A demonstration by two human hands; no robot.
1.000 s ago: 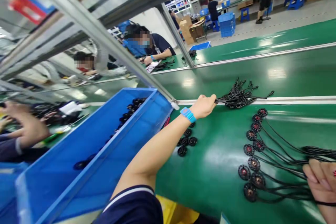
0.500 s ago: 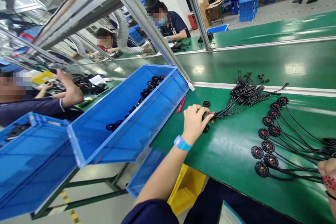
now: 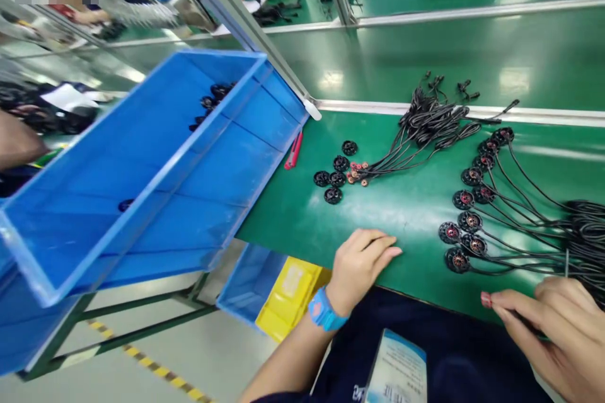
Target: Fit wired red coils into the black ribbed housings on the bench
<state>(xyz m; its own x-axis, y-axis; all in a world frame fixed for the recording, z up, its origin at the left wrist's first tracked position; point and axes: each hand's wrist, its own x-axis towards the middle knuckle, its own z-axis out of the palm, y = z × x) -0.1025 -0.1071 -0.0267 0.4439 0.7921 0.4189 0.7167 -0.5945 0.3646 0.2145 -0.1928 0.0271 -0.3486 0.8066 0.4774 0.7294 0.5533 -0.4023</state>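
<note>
My left hand (image 3: pixel 359 267), with a blue wristband (image 3: pixel 326 310), is above the table's front edge. Its fingers and thumb are drawn close together, and I see nothing between them. At the lower right, the finger and thumb of my right hand (image 3: pixel 548 321) pinch a small red piece (image 3: pixel 486 299). A thin metal rod (image 3: pixel 567 262) sticks up beside that hand; whether it is held is unclear. Several loose black round parts (image 3: pixel 337 179) lie by red and copper-coloured cable ends (image 3: pixel 358 171). On the right, black discs with red or copper centres (image 3: pixel 469 221) lie at cable ends.
A tilted blue bin (image 3: pixel 198 182) with black parts (image 3: pixel 220 91) stands left, beside a metal post (image 3: pixel 283 69). A red cutter (image 3: pixel 293 151) lies near it. Bundled black cables (image 3: pixel 428 119) rest behind. Below the edge is a yellow box (image 3: pixel 293 296). Co-workers' arms show beyond.
My left hand has left the cable ends and come back towards the table edge. The right hand has come further into view with the small red piece. The view has tilted down.
</note>
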